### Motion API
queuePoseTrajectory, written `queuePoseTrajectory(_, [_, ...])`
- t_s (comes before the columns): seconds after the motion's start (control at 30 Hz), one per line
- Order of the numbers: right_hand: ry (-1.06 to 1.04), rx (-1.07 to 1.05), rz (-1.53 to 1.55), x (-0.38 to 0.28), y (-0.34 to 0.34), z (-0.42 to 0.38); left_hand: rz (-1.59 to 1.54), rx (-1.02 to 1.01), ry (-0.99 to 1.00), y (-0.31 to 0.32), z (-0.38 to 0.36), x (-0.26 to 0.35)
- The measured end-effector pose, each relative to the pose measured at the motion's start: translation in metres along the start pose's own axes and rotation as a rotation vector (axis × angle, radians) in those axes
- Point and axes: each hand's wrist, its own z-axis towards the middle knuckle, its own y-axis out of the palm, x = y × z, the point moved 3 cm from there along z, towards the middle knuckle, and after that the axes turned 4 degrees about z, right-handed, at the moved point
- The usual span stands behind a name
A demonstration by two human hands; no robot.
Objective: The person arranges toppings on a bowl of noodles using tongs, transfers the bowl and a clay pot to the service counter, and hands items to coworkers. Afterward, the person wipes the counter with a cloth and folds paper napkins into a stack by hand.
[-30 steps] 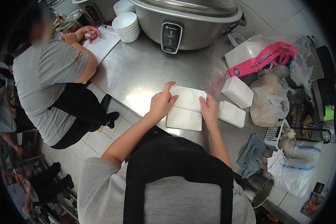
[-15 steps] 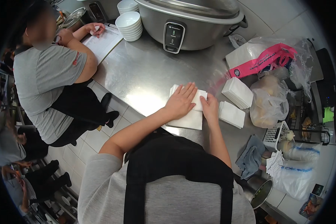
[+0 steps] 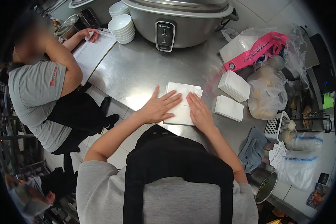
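Observation:
White paper napkins [image 3: 180, 116] lie in a stack on the steel counter in front of me. The top one is folded, with a crease running across it. My left hand [image 3: 159, 107] rests flat on the left side of the stack, fingers spread. On the right side, my right hand [image 3: 201, 112] lies palm down with its fingers stretched out close together. Neither hand grips anything. To the right of my right hand are two piles of folded napkins, a lower pile [image 3: 229, 108] and an upper pile [image 3: 234, 86].
A large rice cooker [image 3: 179, 28] and stacked white bowls [image 3: 122, 29] stand at the back of the steel counter [image 3: 138, 67]. At right are plastic bags [image 3: 267, 93], a grey cloth [image 3: 253, 147] and a metal pot [image 3: 264, 184]. A co-worker [image 3: 44, 86] leans over papers [image 3: 93, 52] at left.
My left hand has slid left and now lies spread on the stack's left side. My right hand has gone from holding the napkin's edge to lying flat. The co-worker's near arm has risen.

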Motion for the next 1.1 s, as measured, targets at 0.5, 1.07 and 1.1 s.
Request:
queuePoseTrajectory(0.5, [-0.121, 0.363, 0.014, -0.012, -0.059, -0.016, -1.951, 0.24, -0.712, -0.013, 0.042, 0.029])
queuePoseTrajectory(1.07, [0.779, 0.735, 0.785, 0.147, -0.091, -0.117, -1.413, 0.049, -0.413, 0.039, 0.188, 0.087])
queuePoseTrajectory(1.1, [0.795, 0.7, 0.733, 0.15, -0.087, -0.119, -1.411, 0.05, -0.421, 0.041, 0.187, 0.086])
